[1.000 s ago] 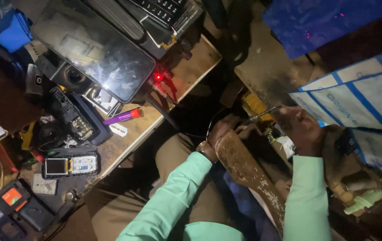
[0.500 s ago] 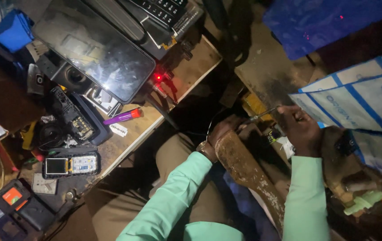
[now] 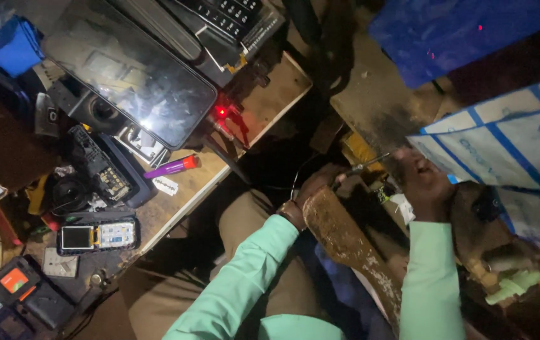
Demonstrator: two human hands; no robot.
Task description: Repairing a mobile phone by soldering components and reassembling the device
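Observation:
My left hand (image 3: 318, 183) rests on the top end of a rusty brown plank (image 3: 345, 242) that leans across my lap, fingers curled near a thin wire (image 3: 294, 179). My right hand (image 3: 426, 182) is closed around a thin metal tool (image 3: 366, 165) whose tip points left toward my left hand. Both arms wear light green sleeves. What lies under the tool tip is too dark to make out.
A wooden bench (image 3: 270, 107) at left carries a large glossy screen (image 3: 132, 77), a keyboard (image 3: 232, 17), a lit red light (image 3: 221, 112), a purple marker (image 3: 172, 166), opened phones (image 3: 97, 235) and circuit parts. A blue-lined white sack (image 3: 509, 148) sits at right, blue sheet (image 3: 459, 31) above.
My right hand and its tool shifted slightly; my left hand stays on the plank end. The view moved a little.

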